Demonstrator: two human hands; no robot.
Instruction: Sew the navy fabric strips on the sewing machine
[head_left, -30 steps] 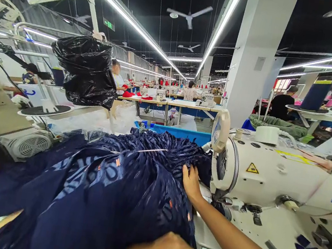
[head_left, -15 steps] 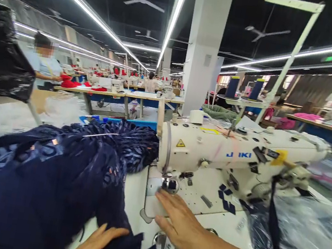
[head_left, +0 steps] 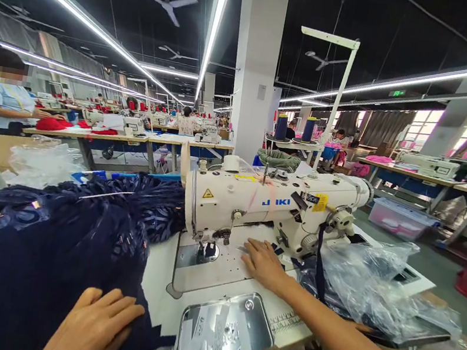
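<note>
My left hand (head_left: 95, 322) rests on a heap of navy blue garments (head_left: 39, 268) at the lower left, its fingers stretched loosely over the cloth. Beyond the presser foot, on the right part of the sewing machine (head_left: 251, 199) bed, lies my right hand (head_left: 265, 267). Its fingers are extended and apart, by small dark fabric pieces (head_left: 278, 250) that it partly covers. I make out nothing in its grasp. No cloth lies under the presser foot (head_left: 205, 251). A shiny metal tin lid (head_left: 228, 335) with white labels sits at the table's front edge.
Clear plastic bags (head_left: 369, 275) with dark contents lie right of the machine. Two navy thread cones (head_left: 308, 129) stand behind it. A co-worker (head_left: 10, 90) handles red cloth at the left. A lidded plastic bin (head_left: 403, 218) is on the floor at right.
My right hand has moved from beside the presser foot rightward to the small dark pieces. My left hand stays on the navy garments. The view has turned right, and the tin lid shows fully.
</note>
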